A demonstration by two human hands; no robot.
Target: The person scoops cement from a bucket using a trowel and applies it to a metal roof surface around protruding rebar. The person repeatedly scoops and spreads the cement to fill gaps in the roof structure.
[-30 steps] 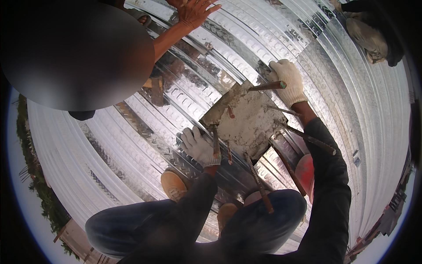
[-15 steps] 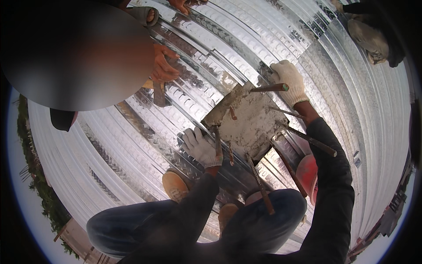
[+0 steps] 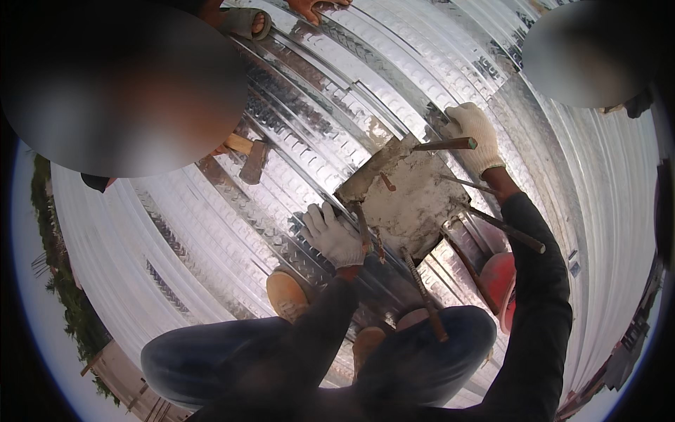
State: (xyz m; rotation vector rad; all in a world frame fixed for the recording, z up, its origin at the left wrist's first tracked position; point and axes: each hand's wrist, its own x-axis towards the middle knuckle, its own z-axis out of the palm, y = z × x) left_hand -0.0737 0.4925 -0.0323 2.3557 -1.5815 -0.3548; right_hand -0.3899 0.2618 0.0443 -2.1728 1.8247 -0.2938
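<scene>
A square concrete column top [image 3: 401, 204] with several rusty rebar pieces sticking out sits in a cut-out in the shiny ribbed metal deck [image 3: 176, 232]. My left hand [image 3: 330, 235], in a white knit glove, lies spread on the deck at the column's left, beside a rebar stub. On the column's far right side, my right hand [image 3: 472, 141], also gloved, has its fingers curled on a rib of the sheet, behind a protruding bar. A hammer with a wooden handle [image 3: 253, 162] is up and left of the column, beside a co-worker's partly hidden hand.
Co-workers crouch at upper left and upper right, largely blurred; one's bare hand [image 3: 316, 10] and sandalled foot [image 3: 246, 24] show at the top. My boot [image 3: 287, 295] and a red object [image 3: 496, 288] are near the column. Greenery [image 3: 74, 309] borders the deck's left.
The view has shifted slightly, while my hands keep their places beside the column. The co-worker's hand that showed over the hammer a half second ago has moved back largely out of sight.
</scene>
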